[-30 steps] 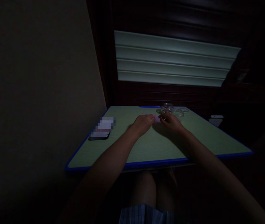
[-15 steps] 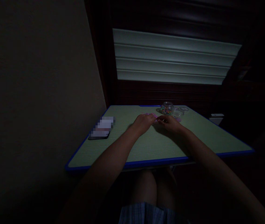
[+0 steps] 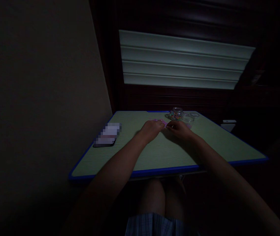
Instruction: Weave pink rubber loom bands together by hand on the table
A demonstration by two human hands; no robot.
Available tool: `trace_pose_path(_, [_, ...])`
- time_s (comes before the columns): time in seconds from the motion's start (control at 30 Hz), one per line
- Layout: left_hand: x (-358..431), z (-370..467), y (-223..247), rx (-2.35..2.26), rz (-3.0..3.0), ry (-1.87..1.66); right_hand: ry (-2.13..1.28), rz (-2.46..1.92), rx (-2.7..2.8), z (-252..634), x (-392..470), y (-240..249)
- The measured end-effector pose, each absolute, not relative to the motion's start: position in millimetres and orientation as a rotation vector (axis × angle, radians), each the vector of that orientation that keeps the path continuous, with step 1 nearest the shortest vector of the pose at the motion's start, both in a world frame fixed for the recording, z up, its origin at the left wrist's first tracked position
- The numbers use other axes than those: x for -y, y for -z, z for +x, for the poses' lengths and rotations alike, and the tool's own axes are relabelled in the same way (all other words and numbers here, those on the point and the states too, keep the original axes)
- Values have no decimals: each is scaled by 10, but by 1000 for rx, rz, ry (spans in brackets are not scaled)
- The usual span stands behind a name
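Over the back half of the green table [image 3: 135,154], my left hand [image 3: 152,127] rests closed against a pink item [image 3: 163,122], which it partly covers. My right hand [image 3: 178,128] is beside it, thumb and fingers pinched together near the item's right end; whatever lies between them is too small to make out. Just behind my right hand stands a clear jar [image 3: 176,114] with small colourful rings inside. A second clear container [image 3: 189,120], with something pink in it, is partly hidden by my right hand.
A phone [image 3: 108,134] with a blurred screen lies at the table's left edge. Near the back right corner is a clear lid [image 3: 194,115]. A white object [image 3: 228,125] sits beyond the right edge. A wall rises on the left.
My right hand has shifted very slightly, its fingertips now a little apart from my left hand's. My left hand has hardly moved.
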State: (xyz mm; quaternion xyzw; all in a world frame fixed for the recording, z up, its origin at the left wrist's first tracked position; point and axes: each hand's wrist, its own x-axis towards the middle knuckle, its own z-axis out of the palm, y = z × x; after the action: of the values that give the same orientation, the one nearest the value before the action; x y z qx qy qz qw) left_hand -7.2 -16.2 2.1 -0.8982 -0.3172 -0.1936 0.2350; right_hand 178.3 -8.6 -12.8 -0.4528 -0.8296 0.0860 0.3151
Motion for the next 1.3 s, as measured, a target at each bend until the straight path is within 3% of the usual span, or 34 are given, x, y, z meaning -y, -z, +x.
trace_pose_path(1.3, [115, -96, 39, 1024, -2520, 637, -119, -1178, 2173, 1830, 76, 108])
